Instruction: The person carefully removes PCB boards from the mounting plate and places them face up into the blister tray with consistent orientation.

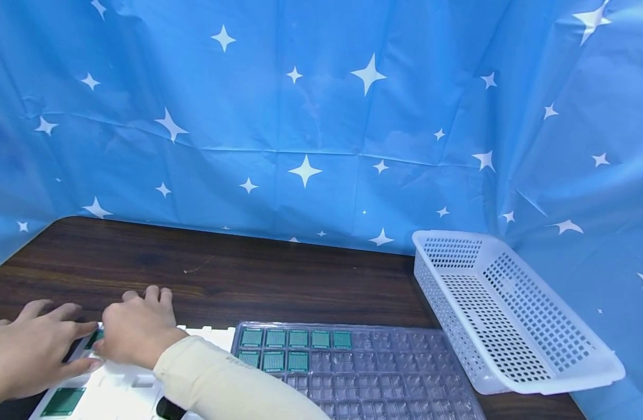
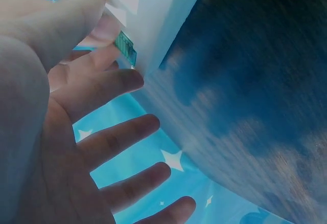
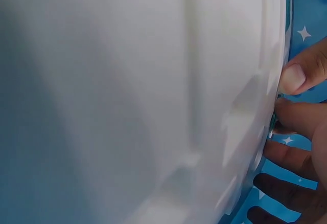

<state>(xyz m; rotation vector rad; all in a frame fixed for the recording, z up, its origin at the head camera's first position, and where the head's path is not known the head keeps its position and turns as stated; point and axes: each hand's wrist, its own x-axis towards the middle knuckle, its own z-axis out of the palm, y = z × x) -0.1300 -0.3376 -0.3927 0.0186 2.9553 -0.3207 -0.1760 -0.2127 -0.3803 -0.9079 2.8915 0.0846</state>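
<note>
A green circuit board (image 1: 94, 338) is at the far left end of a white fixture (image 1: 113, 385). My right hand (image 1: 140, 329) reaches over the fixture, and its thumb and index finger pinch at the board's right side. In the right wrist view, the right thumb (image 3: 294, 78) and index fingertip come close together by the fixture's edge. My left hand (image 1: 38, 344) lies across the fixture's left side with its fingers spread. In the left wrist view, its index fingertip (image 2: 135, 79) sits right at the corner of the board (image 2: 126, 47). The right hand partly hides the board.
Another green board (image 1: 64, 401) lies at the fixture's near left. To the right stands a clear compartment tray (image 1: 352, 388), with several small green boards (image 1: 275, 337) in its two far rows. A white perforated basket (image 1: 510, 315) is farther right. A blue star-patterned curtain (image 1: 326, 116) hangs behind the table.
</note>
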